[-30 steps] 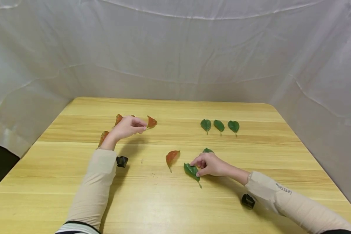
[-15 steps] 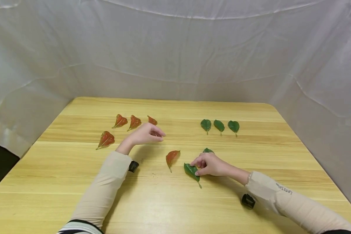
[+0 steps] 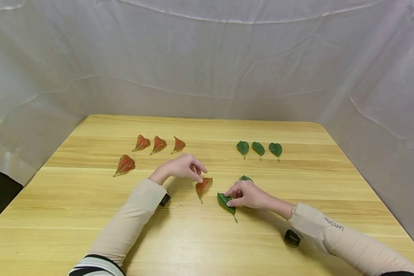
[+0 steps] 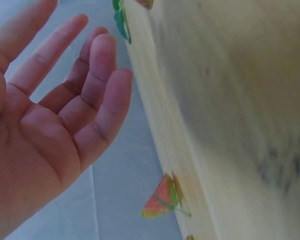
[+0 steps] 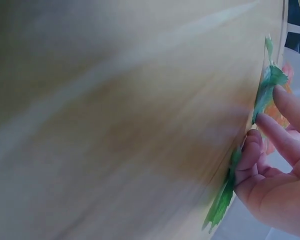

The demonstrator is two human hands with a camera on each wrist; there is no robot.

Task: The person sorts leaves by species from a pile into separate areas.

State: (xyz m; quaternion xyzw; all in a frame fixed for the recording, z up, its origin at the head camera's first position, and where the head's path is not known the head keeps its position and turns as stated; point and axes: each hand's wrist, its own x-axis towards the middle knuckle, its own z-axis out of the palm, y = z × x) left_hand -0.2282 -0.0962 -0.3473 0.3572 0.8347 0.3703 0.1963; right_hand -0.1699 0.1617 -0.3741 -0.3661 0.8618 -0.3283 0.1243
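My left hand hovers at a red leaf near the table's middle, its thumb tip close over the leaf's upper edge. In the left wrist view the fingers of that hand are loosely bent and hold nothing. With thumb and forefinger my right hand pinches a green leaf lying on the table, its stem pointing toward me. The right wrist view shows both fingertips against this green leaf. Another green leaf is partly hidden behind the right hand.
Three red leaves stand in a row at the back left, the rightmost red leaf included, and one more red leaf lies before them. A row of three green leaves lies at the back right. Pale cloth surrounds the wooden table.
My left hand let go of a red leaf at the end of the back-left row, then moved right and toward me to the middle red leaf. The right hand has barely moved.
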